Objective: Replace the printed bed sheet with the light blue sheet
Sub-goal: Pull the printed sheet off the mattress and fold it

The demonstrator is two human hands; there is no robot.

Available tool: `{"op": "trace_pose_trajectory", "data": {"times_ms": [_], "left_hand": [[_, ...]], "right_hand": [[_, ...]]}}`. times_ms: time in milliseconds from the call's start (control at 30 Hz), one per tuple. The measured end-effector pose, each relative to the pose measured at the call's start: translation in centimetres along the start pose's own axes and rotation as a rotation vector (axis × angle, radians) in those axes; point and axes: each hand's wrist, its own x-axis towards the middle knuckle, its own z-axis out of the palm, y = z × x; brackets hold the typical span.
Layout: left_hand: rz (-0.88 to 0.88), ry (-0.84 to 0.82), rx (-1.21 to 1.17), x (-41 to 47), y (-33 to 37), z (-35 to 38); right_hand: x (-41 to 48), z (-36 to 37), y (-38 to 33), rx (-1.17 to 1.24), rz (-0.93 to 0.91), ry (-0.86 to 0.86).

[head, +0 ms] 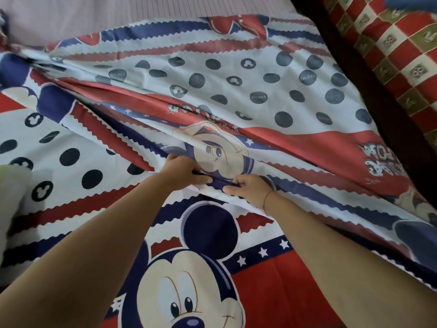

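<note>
The printed bed sheet, with cartoon mouse faces, dots and red and blue wavy stripes, covers most of the bed and is folded back on itself, its paler underside facing up across the middle. My left hand and my right hand sit side by side at the centre, each gripping the folded edge of this sheet with curled fingers. Bare pinkish mattress shows at the top where the sheet has been pulled away. A small blue patch at the top right corner may be the light blue sheet; I cannot tell.
A red, gold and white checked cloth lies along the right side beyond a dark bed edge. A pale greenish blurred object sits at the left edge.
</note>
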Motion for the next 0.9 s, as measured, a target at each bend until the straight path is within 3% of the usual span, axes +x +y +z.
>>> {"op": "trace_pose_trajectory", "data": {"times_ms": [67, 233, 500, 900], "left_hand": [[-0.033, -0.02, -0.043, -1.6, -1.1, -0.2], [-0.15, -0.064, -0.058, -6.7, -3.8, -0.7], [-0.229, -0.023, -0.403, -17.6, -5.1, 1.7], [-0.358, -0.058, -0.441, -30.4, -4.8, 10.2]], "right_hand": [[-1.2, 0.3, 0.1, 0.098, -0.009, -0.004], [-5.0, 1.1, 0.2, 0.078, 0.007, -0.114], [-9.6, 4.1, -1.0, -0.129, -0.005, -0.183], [-18.1, 8.6, 2.4, -0.363, 0.039, -0.335]]}}
